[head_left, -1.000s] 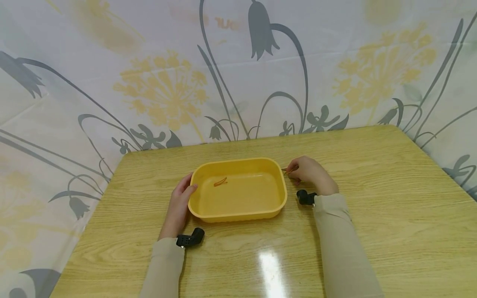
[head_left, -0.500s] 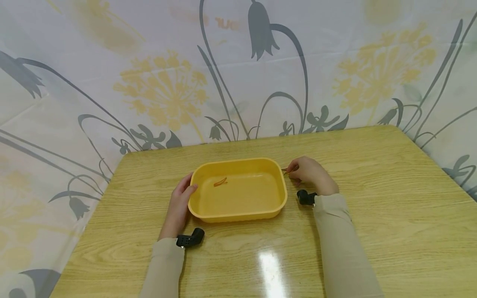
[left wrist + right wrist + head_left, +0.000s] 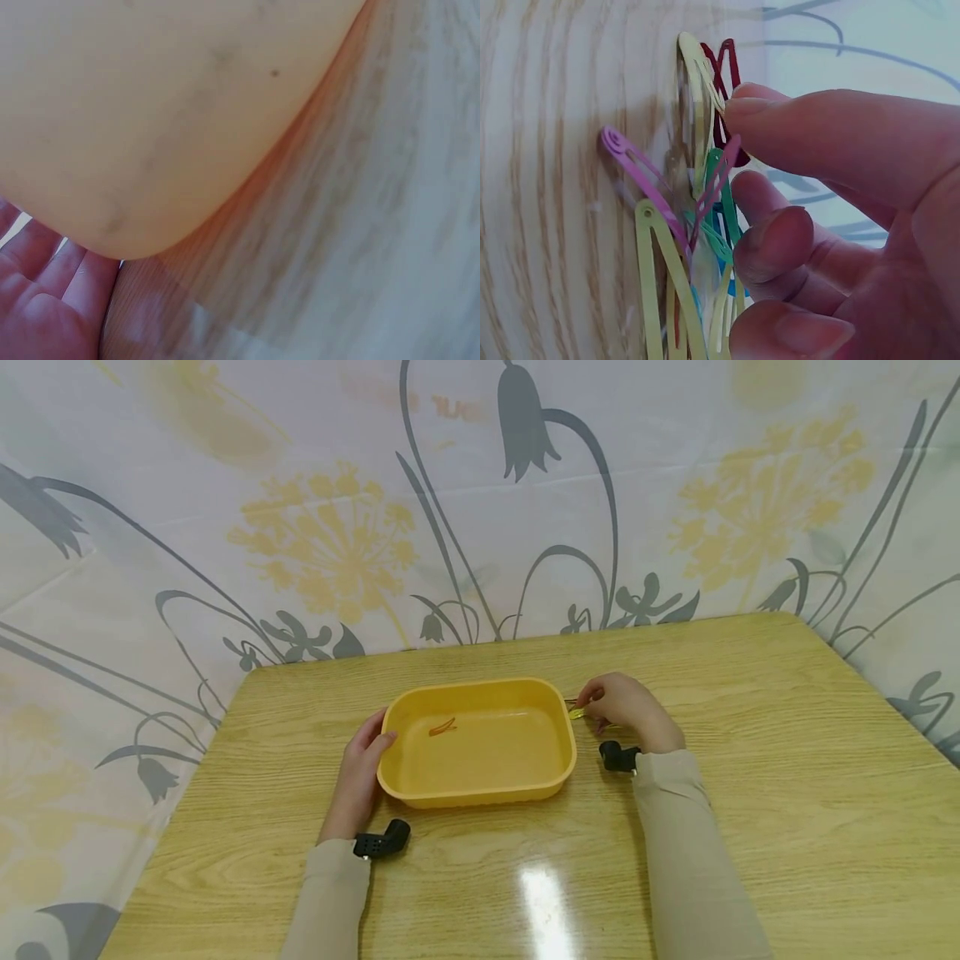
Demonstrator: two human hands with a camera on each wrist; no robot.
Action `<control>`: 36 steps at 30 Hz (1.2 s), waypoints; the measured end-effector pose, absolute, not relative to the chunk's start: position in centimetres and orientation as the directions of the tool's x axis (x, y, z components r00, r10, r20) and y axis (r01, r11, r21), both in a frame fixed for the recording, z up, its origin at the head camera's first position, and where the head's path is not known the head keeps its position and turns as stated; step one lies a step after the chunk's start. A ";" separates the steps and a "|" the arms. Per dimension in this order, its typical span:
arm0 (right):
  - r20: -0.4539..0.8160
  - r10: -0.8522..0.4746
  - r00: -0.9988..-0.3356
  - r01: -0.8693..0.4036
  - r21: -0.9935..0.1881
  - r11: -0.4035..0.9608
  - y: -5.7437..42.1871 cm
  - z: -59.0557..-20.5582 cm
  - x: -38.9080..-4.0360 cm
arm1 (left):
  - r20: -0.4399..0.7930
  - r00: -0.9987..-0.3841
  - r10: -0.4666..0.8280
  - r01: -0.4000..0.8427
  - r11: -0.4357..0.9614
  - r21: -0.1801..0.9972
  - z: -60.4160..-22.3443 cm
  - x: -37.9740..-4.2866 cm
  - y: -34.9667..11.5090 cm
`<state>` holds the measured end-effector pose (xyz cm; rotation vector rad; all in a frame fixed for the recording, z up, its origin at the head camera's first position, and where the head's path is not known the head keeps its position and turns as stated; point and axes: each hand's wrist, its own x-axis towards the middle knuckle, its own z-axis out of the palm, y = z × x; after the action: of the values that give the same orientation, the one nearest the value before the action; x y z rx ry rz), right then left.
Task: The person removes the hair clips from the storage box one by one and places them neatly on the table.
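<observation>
My left hand (image 3: pixel 363 770) grips the left end of a yellow plastic tray (image 3: pixel 480 794), thumb over the rim. In the left wrist view, its fingers (image 3: pixel 45 255) lie against the tray's outer wall (image 3: pixel 172 135). An orange hair clip (image 3: pixel 443 727) lies inside the tray, left of the middle. Just beyond the tray's right end, my right hand (image 3: pixel 624 706) pinches a pale yellow snap hair clip (image 3: pixel 696 90) between fingertips. Around those fingers sit more snap clips: a dark red clip (image 3: pixel 731 64), a purple clip (image 3: pixel 641 166), a green clip (image 3: pixel 727 187) and a larger yellow-green clip (image 3: pixel 648 262).
The wooden table (image 3: pixel 787 793) extends on both sides of the tray. A floral-print sheet (image 3: pixel 465 527) hangs behind the table's far edge. Each wrist carries a small black camera, like the right camera (image 3: pixel 618 757).
At my right fingertips, a bright yellow clip now shows beside the tray, where only thin edges showed before. My right hand has shifted very slightly. The left hand and tray stay put.
</observation>
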<state>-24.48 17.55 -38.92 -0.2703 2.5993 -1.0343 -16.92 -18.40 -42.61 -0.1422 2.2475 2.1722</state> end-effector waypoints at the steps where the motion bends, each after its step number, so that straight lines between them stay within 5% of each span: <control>1: -0.232 -0.288 -0.929 -0.050 -0.692 0.721 17.6 -38.9 -24.5 | -0.074 -0.996 -0.059 -0.076 0.033 0.997 -42.6 -16.9 -18.4; 11: -0.137 -0.269 -0.953 -0.135 -0.602 0.787 17.5 -38.2 -24.7 | -0.067 -0.996 -0.051 -0.069 0.031 0.997 -42.6 -16.9 -18.5; 36: -0.037 -0.306 -0.951 -0.200 -0.682 0.703 15.2 -35.3 -23.4 | -0.086 -0.995 -0.043 -0.087 0.011 0.996 -42.6 -16.8 -18.5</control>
<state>-23.41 15.22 -35.29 -0.4126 2.7614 -1.0796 -16.80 -18.51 -42.61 -0.1420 2.2114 2.1826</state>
